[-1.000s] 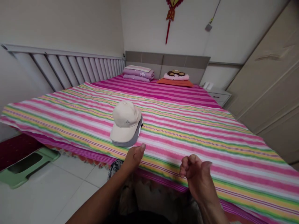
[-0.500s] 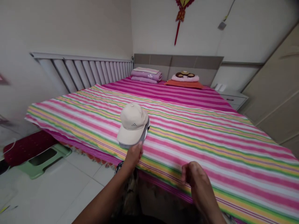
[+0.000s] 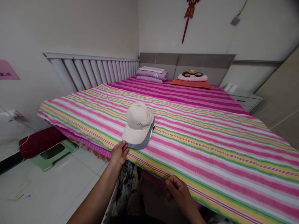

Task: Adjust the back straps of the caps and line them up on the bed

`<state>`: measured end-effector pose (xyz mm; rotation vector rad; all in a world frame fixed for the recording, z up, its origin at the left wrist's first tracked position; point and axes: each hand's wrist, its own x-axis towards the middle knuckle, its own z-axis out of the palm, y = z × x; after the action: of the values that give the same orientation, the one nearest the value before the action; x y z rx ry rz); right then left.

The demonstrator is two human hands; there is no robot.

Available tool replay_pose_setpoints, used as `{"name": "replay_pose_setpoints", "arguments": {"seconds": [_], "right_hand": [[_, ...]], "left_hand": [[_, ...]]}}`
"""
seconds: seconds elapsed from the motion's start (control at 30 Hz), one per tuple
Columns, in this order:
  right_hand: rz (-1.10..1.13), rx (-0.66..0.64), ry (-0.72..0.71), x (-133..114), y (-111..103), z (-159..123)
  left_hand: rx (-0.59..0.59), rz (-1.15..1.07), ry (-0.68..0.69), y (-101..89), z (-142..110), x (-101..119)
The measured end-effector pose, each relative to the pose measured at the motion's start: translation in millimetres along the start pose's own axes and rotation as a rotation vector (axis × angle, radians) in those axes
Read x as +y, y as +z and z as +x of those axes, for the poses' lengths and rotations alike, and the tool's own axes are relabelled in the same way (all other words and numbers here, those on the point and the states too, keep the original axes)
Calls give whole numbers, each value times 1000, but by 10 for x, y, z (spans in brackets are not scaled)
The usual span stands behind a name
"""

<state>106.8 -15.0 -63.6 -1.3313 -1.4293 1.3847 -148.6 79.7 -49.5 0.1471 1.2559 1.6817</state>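
On sheet (image 3: 210, 152): cap (image 3: 138, 115), three-bar logo (image 3: 139, 124); left hand (image 3: 118, 154) at brim (image 3: 132, 135).

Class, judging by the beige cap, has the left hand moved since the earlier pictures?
Yes, the left hand has moved left, from the beige cap's front right to its front left.

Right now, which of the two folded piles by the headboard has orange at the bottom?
The right pile, pink with a brown patch above the orange; the left pile is purple beneath a pale top.
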Motion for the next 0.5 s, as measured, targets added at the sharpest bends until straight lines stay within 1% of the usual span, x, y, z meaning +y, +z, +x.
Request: {"name": "replay_pose_setpoints", "arguments": {"seconds": [0.17, 0.3, 0.5], "right_hand": [[-23, -45, 7, 118, 40, -5], [-23, -43, 21, 199, 28, 8], [2, -64, 78, 195, 23, 29]], "left_hand": [[-16, 78, -61, -7, 116, 40], [-8, 120, -72, 21, 161, 72], [30, 158, -68, 32, 226, 120]]}}
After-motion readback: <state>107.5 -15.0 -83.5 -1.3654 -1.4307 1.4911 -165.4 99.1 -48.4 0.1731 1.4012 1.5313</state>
